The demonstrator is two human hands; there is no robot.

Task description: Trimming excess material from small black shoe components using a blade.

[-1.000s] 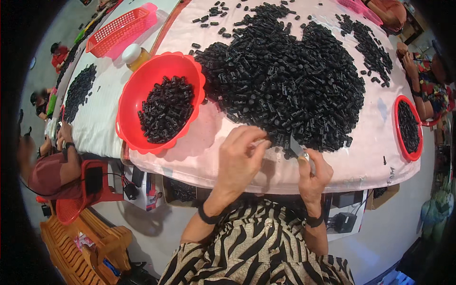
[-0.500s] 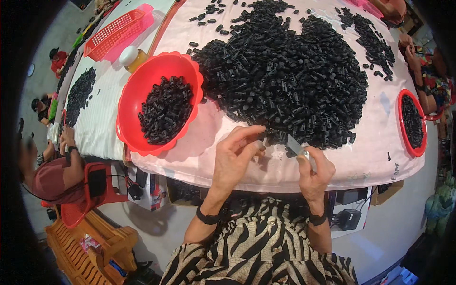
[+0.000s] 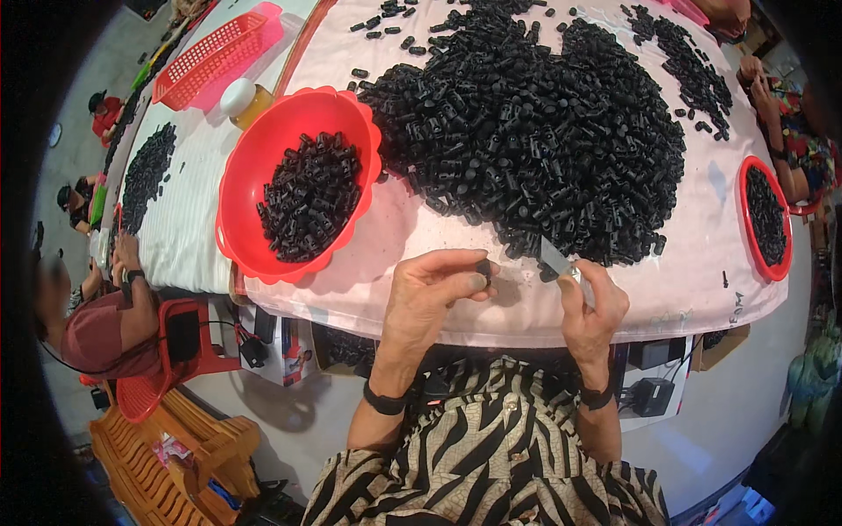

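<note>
My left hand (image 3: 419, 296) pinches a small black plastic part (image 3: 484, 270) between thumb and fingertips, just off the near edge of the pile. In my right hand (image 3: 596, 309) is a small flat blade (image 3: 553, 256), gripped between thumb and fingers. Its pale tip points up and left toward the pile, apart from the part in my left hand. Beyond both hands spreads a large heap of black plastic parts (image 3: 526, 149). A scalloped red bowl (image 3: 241, 197), partly filled with similar parts, stands to the left of my left hand.
A smaller red bowl (image 3: 783, 263) of black pieces sits at the table's right edge. Back left are a red slotted basket (image 3: 206, 66) and a white-lidded jar (image 3: 239, 98). Other people work at both sides. A wooden bench (image 3: 167, 456) stands lower left.
My left hand has drawn back from the pile's edge, and a black part now shows clearly in its pinch. My right hand keeps its grip on the blade. The whole view has shifted slightly.
</note>
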